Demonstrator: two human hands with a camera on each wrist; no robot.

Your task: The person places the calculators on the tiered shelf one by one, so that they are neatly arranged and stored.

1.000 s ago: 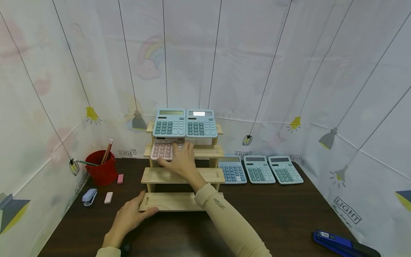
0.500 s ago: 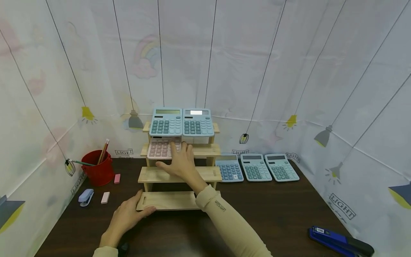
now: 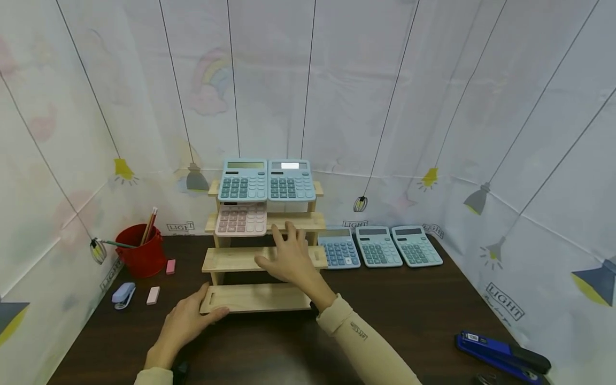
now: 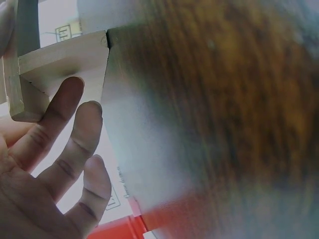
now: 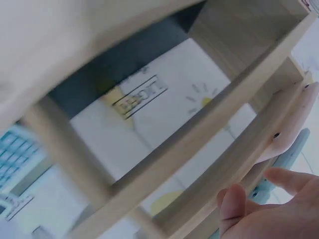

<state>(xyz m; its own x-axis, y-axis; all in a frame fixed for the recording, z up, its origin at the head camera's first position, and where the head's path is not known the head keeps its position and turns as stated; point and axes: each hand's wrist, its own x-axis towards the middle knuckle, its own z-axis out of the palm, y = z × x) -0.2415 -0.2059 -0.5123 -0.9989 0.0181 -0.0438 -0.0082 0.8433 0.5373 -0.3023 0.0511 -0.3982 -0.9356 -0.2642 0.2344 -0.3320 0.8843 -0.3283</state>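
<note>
A four-step wooden stand [image 3: 255, 297] stands on the dark table. My left hand [image 3: 185, 322] rests at the left end of its bottom step, thumb along the front edge; in the left wrist view its fingers [image 4: 88, 127] are spread loosely beside the wood. My right hand [image 3: 291, 259] hovers in front of the middle steps, fingers spread and holding nothing. Left of its fingertips, a pink calculator [image 3: 241, 220] leans on the second step from the top. Two light blue calculators, one on the left [image 3: 243, 180] and one on the right [image 3: 291, 181], fill the top step.
Right of the stand lie three more calculators: a darker blue one [image 3: 339, 249] and two pale blue ones [image 3: 378, 247]. A red bucket with pencils [image 3: 143, 255], two erasers [image 3: 153, 295] and a small stapler [image 3: 123, 295] are at left. A blue stapler [image 3: 500, 355] lies front right.
My right hand has let go of the pink calculator and moved right and down, leaving it on the step. The left hand keeps its place at the stand. The head view has shifted slightly.
</note>
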